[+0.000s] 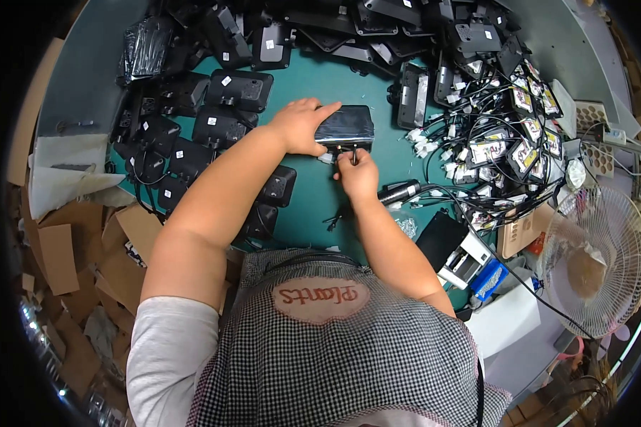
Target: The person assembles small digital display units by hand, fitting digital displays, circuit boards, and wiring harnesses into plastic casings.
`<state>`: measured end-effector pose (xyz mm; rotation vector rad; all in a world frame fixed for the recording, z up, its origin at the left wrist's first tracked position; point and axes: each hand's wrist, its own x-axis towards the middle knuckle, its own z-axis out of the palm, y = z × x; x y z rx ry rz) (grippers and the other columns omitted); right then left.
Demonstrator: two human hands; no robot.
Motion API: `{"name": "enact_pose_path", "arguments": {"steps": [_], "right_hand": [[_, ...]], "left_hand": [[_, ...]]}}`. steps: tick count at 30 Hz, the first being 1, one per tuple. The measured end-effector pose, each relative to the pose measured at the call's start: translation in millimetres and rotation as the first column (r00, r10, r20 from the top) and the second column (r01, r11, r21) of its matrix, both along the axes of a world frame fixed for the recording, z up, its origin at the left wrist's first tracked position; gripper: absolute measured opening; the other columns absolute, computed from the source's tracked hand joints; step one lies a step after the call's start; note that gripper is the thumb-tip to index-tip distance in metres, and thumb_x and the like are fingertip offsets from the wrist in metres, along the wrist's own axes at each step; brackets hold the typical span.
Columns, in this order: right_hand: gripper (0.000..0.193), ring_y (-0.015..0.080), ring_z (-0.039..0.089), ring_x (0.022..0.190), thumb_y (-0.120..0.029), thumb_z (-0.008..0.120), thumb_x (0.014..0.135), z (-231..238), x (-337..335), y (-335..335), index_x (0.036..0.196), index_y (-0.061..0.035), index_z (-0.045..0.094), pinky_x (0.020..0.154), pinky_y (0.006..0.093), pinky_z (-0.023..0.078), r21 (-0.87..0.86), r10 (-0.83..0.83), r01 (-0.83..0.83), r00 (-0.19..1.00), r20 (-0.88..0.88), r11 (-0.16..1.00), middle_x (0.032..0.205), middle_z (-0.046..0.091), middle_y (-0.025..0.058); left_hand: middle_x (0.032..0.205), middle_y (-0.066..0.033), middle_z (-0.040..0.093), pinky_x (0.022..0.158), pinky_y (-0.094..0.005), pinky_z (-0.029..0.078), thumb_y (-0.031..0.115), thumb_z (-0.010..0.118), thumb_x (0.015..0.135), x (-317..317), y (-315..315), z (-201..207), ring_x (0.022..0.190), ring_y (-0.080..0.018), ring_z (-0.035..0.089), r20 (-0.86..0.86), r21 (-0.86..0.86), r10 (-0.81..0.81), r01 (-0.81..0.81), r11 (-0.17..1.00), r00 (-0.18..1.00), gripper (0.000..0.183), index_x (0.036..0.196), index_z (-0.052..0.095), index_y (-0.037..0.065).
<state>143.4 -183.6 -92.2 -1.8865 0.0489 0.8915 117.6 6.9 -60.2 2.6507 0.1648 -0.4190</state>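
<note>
A black rectangular plastic housing [346, 124] with a glossy top lies on the green work surface in front of me. My left hand [299, 127] grips its left end, thumb at the near edge and a finger along the far edge. At the near edge, small brass-coloured fittings show beside my right hand [358, 174]. Its fingers are pinched together around something small and dark right at that edge; I cannot make out what it is. A small whitish piece [325, 158] is just below my left thumb.
Black housings [233, 91] crowd the left and far sides. To the right lies a heap of circuit boards [488, 151] with black cables and white plugs. An electric screwdriver [400, 191] rests by my right forearm. A fan [592, 262] stands at the far right, cardboard [58, 260] at left.
</note>
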Motion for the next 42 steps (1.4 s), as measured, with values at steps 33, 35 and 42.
{"name": "enact_pose_path", "arguments": {"steps": [33,35,42], "right_hand": [[0.029,0.0214,0.064,0.07,-0.028,0.071,0.081,-22.3,55.5,-16.9,0.097,-0.0053,0.063,0.068,0.0337,0.05,-0.237,0.291,-0.255,0.948,0.13,0.937,0.077,0.066,0.0083],[0.045,0.0208,0.066,0.08,-0.025,0.074,0.079,-12.6,53.7,-26.1,0.117,-0.0058,0.061,0.073,0.0333,0.052,-0.198,0.238,-0.211,0.963,0.126,0.957,0.091,0.068,0.0097],[0.139,0.0316,0.043,0.13,-0.039,0.092,0.054,87.7,42.8,-39.7,0.154,-0.0193,-0.003,0.105,0.0437,0.041,0.77,0.064,0.075,0.987,-0.149,0.633,0.144,0.036,0.0178]], "left_hand": [[0.13,-0.0169,0.047,0.106,-0.0442,0.036,0.039,0.079,0.063,-11.5,-36.4,-30.4,0.122,-0.0345,0.044,0.182,-0.098,0.29,-0.276,0.956,0.939,0.1,0.148,0.031,0.016],[0.131,-0.0178,0.046,0.105,-0.0436,0.037,0.037,0.079,0.064,-10.5,-36.9,-16.9,0.122,-0.0353,0.045,0.116,-0.198,0.306,-0.28,0.939,0.945,0.099,0.147,0.031,0.015],[0.135,-0.0205,0.043,0.106,-0.041,0.037,0.028,0.08,0.064,-39.2,-62.5,60.6,0.125,-0.0362,0.045,0.057,-0.723,0.167,-0.075,0.687,0.984,0.103,0.149,0.025,0.008]]}}
